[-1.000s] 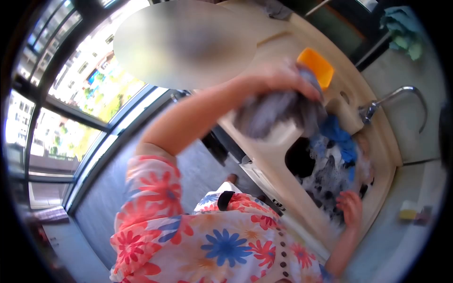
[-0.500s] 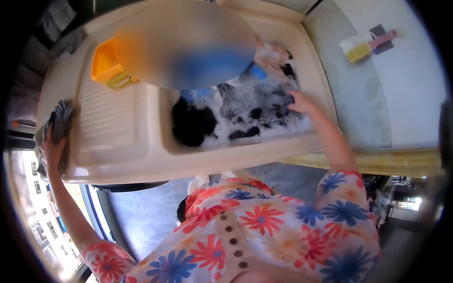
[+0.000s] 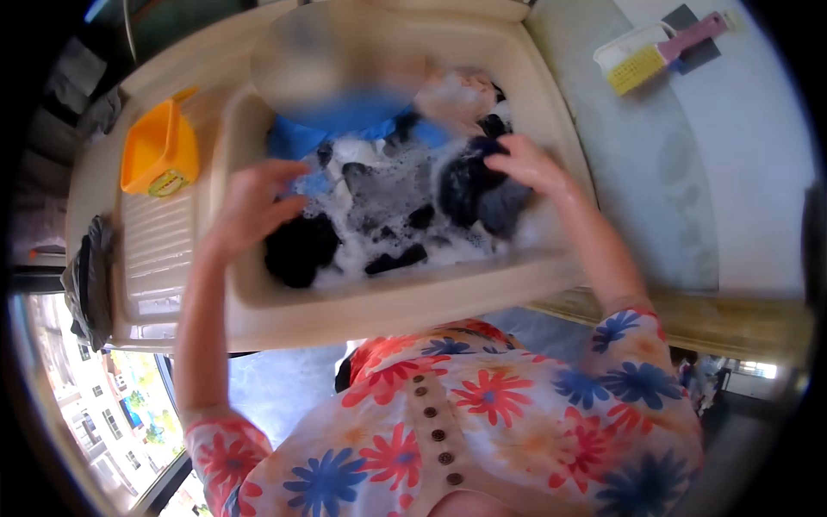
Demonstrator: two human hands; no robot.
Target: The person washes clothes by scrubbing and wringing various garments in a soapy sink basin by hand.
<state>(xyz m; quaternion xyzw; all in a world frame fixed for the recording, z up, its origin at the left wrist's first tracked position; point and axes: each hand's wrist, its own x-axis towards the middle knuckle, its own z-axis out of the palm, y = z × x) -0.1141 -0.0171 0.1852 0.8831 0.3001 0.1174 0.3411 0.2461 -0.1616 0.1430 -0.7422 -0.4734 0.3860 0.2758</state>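
A beige laundry sink [image 3: 413, 297] holds soapy water with soaking clothes. My right hand [image 3: 527, 164] pinches a wet dark navy garment [image 3: 469, 185] and has lifted part of it out of the suds at the basin's right side. My left hand [image 3: 254, 207] hovers over the basin's left side, fingers spread and slightly blurred, with nothing in them. Below its fingers lies a black garment [image 3: 300, 250] in the foam. A blue cloth [image 3: 297, 138] and a pale peach cloth [image 3: 457, 99] lie toward the back. A blurred oval hides the back-left part of the basin.
A yellow plastic box [image 3: 161, 155] stands on the ribbed washboard [image 3: 159, 250] to the left. Grey cloth [image 3: 90, 280] hangs over the sink's left edge. A yellow-bristled scrub brush [image 3: 659, 60] with a pink handle rests on the right-hand counter [image 3: 680, 189].
My left hand has left the grey cloth at the left edge and come over the basin. My right hand now holds up a dark garment from the suds. The view has shifted slightly.
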